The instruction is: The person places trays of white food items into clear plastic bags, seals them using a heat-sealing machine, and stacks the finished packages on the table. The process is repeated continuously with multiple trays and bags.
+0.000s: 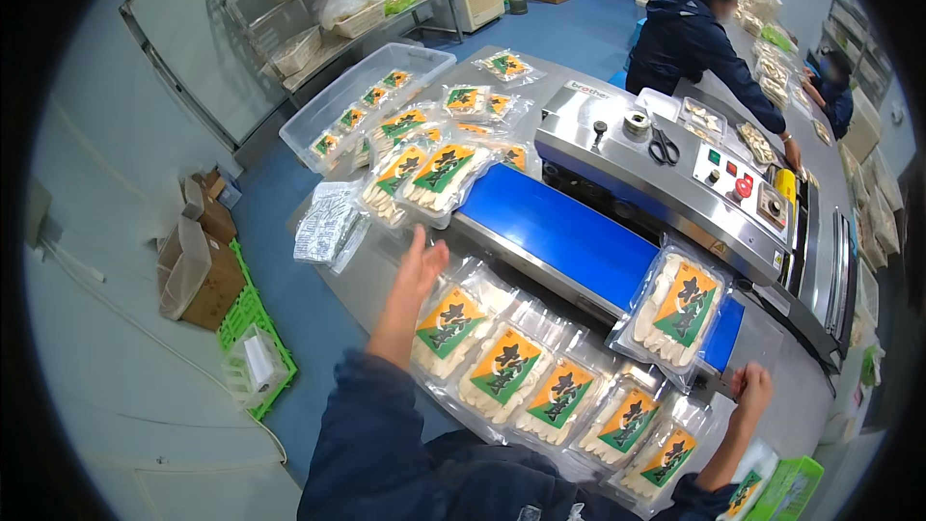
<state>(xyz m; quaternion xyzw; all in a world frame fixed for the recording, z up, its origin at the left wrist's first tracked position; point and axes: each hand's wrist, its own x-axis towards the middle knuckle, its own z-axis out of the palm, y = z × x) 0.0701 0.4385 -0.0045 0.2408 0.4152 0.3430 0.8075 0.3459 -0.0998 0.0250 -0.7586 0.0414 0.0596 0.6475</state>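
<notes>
- Conveyor sealer (pixel 666 169): a steel machine with a blue belt (pixel 569 236) running across the table; one clear pouch of pale sliced food (pixel 672 314) lies on the belt's near-right end, its top edge toward the sealing slot. To feed well, I judge each pouch should go on flat and square, mouth aligned.
- Row of unsealed pouches (pixel 540 391) lies overlapped just before the person, between both hands.
- Sealed pouches (pixel 434 174) pile at the belt's far-left end, crowding the exit; a clear tub (pixel 333 96) beyond holds more.
- Left hand (pixel 417 270) hovers open, fingers spread, holding nothing, above the row's left end.
- Right hand (pixel 752 391) is curled at the belt's right end; whether it grips anything I cannot tell.
- Scissors (pixel 662 147) and tape roll (pixel 635 123) rest on the machine top.
</notes>
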